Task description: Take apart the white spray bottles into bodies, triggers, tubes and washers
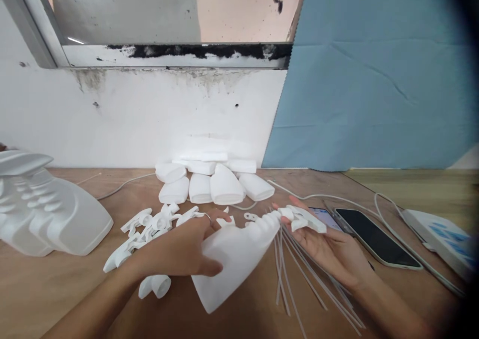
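Note:
A white plastic spray bottle (pixel 239 259) lies tilted in front of me, its ribbed neck pointing right and up. My left hand (pixel 194 244) is wrapped round the bottle's body near its base. At the neck end, a white trigger sprayer head (pixel 305 218) meets the bottle's mouth, and my right hand (pixel 318 244) grips it from below and behind. Whether the head is fully seated on the neck I cannot tell. Just left of my left hand lies a pile of white trigger sprayer heads (pixel 157 227). Thin white dip tubes (pixel 299 269) fan out on the table under the right hand.
White spray bottles (pixel 75 214) stand grouped at the left. Several white bottles (pixel 226 185) are stacked against the wall. On the right lie a phone (pixel 377 237), another lit screen (pixel 325 218), a white box with blue marks (pixel 441 234) and a white cable (pixel 337 202).

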`<state>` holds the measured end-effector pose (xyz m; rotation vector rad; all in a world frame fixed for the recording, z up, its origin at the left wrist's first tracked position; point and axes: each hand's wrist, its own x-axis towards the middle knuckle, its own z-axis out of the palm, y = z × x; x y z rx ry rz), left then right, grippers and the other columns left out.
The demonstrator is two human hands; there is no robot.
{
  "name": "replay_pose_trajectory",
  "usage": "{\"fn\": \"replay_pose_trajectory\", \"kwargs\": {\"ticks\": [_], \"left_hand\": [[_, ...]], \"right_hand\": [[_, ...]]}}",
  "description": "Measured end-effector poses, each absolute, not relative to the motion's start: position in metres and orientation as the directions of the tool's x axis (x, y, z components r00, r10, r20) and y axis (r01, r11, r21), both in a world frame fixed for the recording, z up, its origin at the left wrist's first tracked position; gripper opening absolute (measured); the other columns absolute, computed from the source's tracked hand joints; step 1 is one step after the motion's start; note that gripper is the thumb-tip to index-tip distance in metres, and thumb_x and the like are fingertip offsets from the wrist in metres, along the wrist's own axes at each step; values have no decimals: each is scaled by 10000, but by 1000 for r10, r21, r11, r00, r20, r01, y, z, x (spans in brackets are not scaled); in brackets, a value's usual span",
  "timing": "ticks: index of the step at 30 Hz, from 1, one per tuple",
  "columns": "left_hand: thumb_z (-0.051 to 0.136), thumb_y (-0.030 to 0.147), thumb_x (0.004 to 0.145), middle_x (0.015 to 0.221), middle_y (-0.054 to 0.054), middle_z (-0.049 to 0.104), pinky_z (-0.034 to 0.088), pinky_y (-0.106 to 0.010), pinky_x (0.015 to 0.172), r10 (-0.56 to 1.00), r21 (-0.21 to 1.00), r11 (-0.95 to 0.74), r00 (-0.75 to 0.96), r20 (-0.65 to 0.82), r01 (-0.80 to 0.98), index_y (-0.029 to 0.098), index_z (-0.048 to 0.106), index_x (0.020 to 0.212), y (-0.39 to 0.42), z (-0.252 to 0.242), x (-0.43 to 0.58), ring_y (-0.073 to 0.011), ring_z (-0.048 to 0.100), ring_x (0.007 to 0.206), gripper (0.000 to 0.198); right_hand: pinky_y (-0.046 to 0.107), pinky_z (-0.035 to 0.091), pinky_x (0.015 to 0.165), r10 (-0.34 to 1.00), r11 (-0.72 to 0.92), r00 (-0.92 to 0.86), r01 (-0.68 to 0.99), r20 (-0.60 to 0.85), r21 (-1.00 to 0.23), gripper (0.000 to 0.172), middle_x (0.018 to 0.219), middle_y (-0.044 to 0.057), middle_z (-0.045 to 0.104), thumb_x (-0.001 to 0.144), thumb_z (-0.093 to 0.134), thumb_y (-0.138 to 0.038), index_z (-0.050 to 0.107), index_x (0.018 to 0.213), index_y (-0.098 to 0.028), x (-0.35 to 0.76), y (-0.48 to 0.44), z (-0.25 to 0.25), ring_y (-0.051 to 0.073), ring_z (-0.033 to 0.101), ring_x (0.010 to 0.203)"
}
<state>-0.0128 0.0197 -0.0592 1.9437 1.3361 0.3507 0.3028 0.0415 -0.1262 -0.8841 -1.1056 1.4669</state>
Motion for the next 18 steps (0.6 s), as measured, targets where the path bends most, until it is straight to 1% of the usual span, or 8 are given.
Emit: {"fn": "replay_pose_trajectory", "kwargs": {"ticks": [2,5,8,11,13,15,17,18], "left_hand": [[727,333,626,985,-7,628,434,-270,639,861,728,-208,475,-180,653,300,529,1160,17,-64,-6,-227,615,836,571],[721,273,626,1013,9,604,437,-262,656,791,790,-224,580,-194,570,344,466,1227,12,-69,7,-221,601,878,656],[773,287,563,972,17,593,428,-242,629,727,836,-175,641,-247,521,295,473,1150,9,-77,20,-207,587,854,659],[843,319,438,953,21,572,404,-236,608,677,816,-195,676,-290,545,268,469,1080,7,-92,26,-202,562,820,745],[870,345,381,899,27,561,378,-231,571,640,807,-207,700,-316,553,260,472,1049,6,-103,29,-187,540,759,782],[858,403,439,817,33,540,363,-224,549,612,852,-183,735,-293,491,231,494,965,9,-114,33,-152,508,696,663],[752,508,619,733,30,501,370,-222,542,650,928,-108,732,-206,357,196,486,853,13,-122,38,-124,484,649,472],[670,547,705,707,26,490,376,-221,538,703,960,-63,695,-152,273,189,465,820,16,-126,40,-118,487,634,428]], "right_hand": [[414,528,797,991,-8,-130,-298,32,-955,372,1109,42,697,753,610,-334,648,1121,-361,301,43,-126,256,669,895],[354,530,661,997,48,-41,-286,62,-957,340,1018,38,716,774,645,-358,660,1112,-329,297,44,-126,209,654,707],[342,527,659,998,46,-18,-301,53,-953,286,973,23,727,811,618,-416,674,1080,-338,288,41,-127,224,665,754],[375,535,712,996,-76,-77,-349,-53,-934,312,919,46,739,806,612,-464,680,1060,-296,271,32,-127,265,683,815],[383,537,695,984,-177,-104,-392,-147,-903,369,851,69,741,797,611,-495,675,1054,-238,256,25,-128,271,693,767],[375,535,645,960,-276,-163,-436,-226,-857,422,780,76,734,819,534,-572,691,961,-207,240,19,-128,259,693,689],[363,525,584,907,-400,-320,-452,-273,-797,567,721,79,719,836,392,-674,697,792,-198,225,15,-129,241,679,609],[359,519,561,876,-448,-393,-449,-280,-773,630,697,81,712,835,332,-707,688,723,-200,218,15,-129,236,673,585]]}}
